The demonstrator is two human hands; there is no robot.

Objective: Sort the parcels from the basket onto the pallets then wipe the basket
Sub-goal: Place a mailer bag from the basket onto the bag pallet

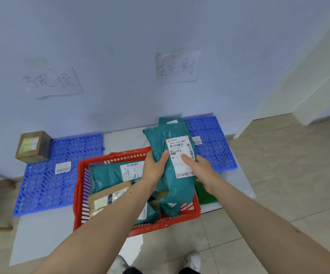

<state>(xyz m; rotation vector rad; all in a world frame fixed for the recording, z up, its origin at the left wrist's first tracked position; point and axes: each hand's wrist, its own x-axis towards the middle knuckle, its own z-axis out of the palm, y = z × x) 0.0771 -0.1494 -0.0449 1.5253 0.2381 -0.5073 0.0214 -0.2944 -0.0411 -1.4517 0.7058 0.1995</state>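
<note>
A teal parcel bag [170, 139] with a white label is held upright above the red basket [81, 186]. My left hand [154, 167] grips its left side and my right hand [198, 169] grips its right side, thumb on the label. Inside the basket lie another teal bag [108, 173], a brown padded envelope [108, 196] and more teal bags [170, 208] under my arms. The left blue pallet [47, 186] carries a brown box [32, 146] and a loose label [63, 168]. The right blue pallet [213, 141] holds a teal bag [170, 120], mostly hidden behind the held parcel.
Two handwritten paper signs [53, 82] [177, 67] hang on the wall above the pallets. A green cloth [205, 191] lies right of the basket. A white sheet [41, 234] covers the floor under the basket. My shoes [192, 262] show at the bottom edge.
</note>
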